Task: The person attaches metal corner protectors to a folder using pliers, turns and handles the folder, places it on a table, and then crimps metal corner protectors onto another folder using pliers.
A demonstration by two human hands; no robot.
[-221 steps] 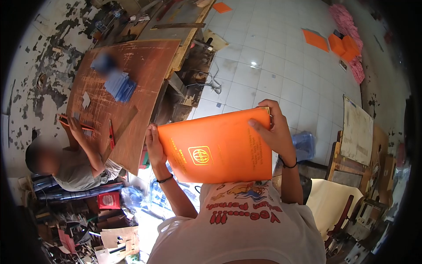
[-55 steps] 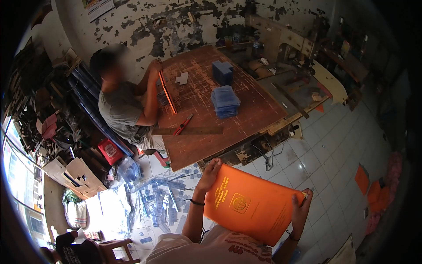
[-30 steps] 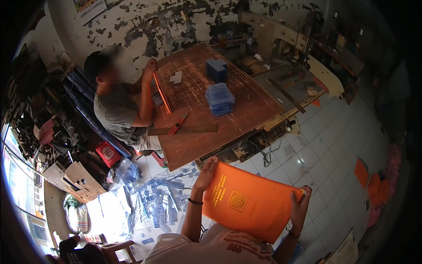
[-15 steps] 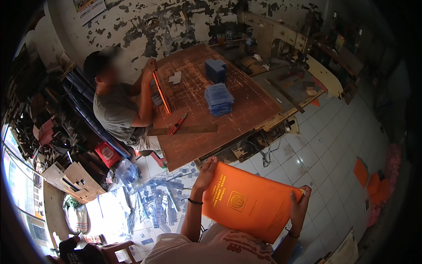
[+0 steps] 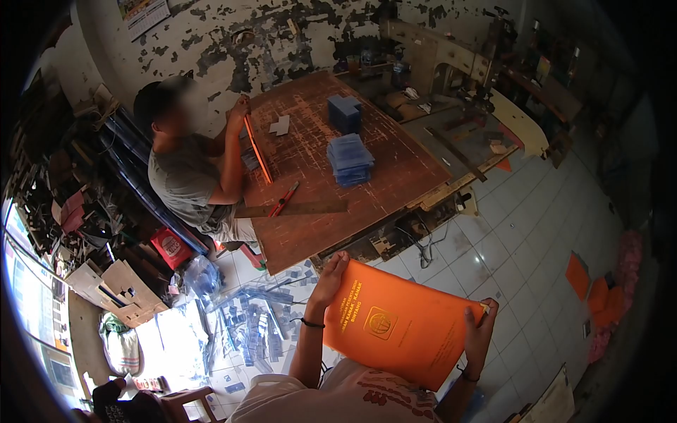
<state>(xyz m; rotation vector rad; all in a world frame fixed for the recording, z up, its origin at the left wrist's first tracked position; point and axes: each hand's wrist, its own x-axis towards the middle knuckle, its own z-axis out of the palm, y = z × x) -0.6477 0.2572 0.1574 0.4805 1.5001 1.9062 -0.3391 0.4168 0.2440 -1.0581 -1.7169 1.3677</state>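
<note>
An orange folder [image 5: 402, 321] with gold lettering and a gold emblem is held tilted in front of my body. My left hand [image 5: 333, 275] is closed on its upper left corner, the fingers partly behind it. At the right edge, my right hand [image 5: 481, 328] grips the folder near its upper right corner, thumb on the front. Both hands are apart from the brown worktable [image 5: 402, 162] beyond. Whatever lies inside or behind the folder is hidden.
Across the table sits a co-worker [image 5: 187, 169] holding an orange sheet [image 5: 257, 149] edge-on. The table bears stacks of bluish plastic pieces [image 5: 350, 158], a red cutter [image 5: 284, 199] and a long ruler [image 5: 310, 209]. Plastic scraps [image 5: 254, 324] litter the floor; orange pieces [image 5: 578, 275] lie right.
Almost nothing differs. The orange sheet in the co-worker's hands has shifted slightly, and the folder in my hands stays nearly still.
</note>
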